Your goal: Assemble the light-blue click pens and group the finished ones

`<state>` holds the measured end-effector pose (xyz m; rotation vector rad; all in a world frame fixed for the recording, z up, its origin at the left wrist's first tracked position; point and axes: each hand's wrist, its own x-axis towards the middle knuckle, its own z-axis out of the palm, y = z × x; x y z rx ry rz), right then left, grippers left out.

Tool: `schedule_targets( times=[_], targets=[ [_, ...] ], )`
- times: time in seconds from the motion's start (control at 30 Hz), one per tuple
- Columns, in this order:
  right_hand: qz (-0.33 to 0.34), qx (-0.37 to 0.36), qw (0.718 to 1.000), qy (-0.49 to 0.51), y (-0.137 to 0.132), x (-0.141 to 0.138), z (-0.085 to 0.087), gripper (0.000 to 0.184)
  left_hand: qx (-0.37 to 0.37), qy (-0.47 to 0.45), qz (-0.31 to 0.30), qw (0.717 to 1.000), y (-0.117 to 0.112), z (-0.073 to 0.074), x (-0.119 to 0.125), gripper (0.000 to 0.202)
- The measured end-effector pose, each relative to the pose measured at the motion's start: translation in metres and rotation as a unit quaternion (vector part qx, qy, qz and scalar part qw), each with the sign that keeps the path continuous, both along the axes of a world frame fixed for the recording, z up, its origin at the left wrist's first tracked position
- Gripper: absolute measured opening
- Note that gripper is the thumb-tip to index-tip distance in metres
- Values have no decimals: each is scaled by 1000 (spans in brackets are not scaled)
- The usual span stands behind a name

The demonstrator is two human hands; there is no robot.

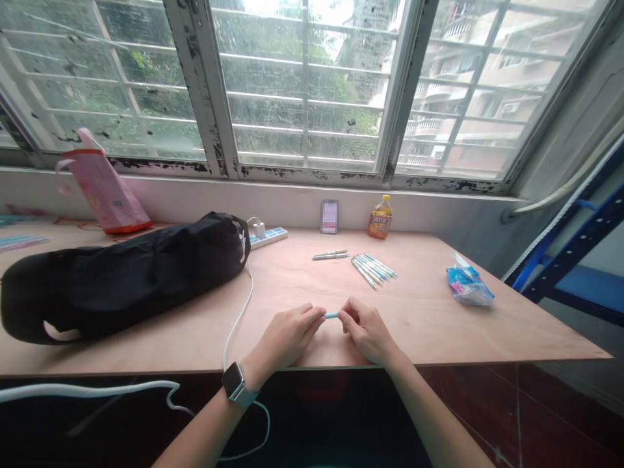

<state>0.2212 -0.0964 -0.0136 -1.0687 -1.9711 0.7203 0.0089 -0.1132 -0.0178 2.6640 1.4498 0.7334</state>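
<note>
Between my hands, close to the table's front edge, runs a light blue pen (pixel 331 315); both its ends are covered by fingers, so I cannot tell whether it is whole. My left hand (pixel 295 328), with a watch on the wrist, is closed on one end. The other end is pinched by the thumb and fingers of my right hand (pixel 364 328). Beyond the hands lies a bunch of several white, blue and green pens (pixel 373 268), side by side at a slant. To their left, a small group of pens (pixel 330 255) lies almost level.
A long black bag (pixel 127 273) fills the table's left side, near a pink bag (pixel 107 188). At the back stand a power strip (pixel 269 238), a phone (pixel 330 218) and an orange drink bottle (pixel 380 218). Tissues (pixel 468 283) lie right. A white cable (pixel 240 316) crosses the front edge.
</note>
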Motion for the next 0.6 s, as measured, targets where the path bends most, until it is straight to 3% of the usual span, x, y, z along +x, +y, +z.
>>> schedule_targets(
  times=[0.1,0.27,0.47,0.6],
  targets=[
    [-5,-5,1000,-15,0,-1,1,42,-2,-4,-6,1000,1,-1,0,27],
    [9,11,1000,-18,-2,0,3,23,-6,3,1,1000,1,1,-1,27],
    [12,6,1000,-18,-1,-1,2,42,-7,-10,-12,1000,1,0,0,26],
    [4,0,1000,24,1,0,0,40,-28,-74,-31,996,1,1,1,26]
  ],
)
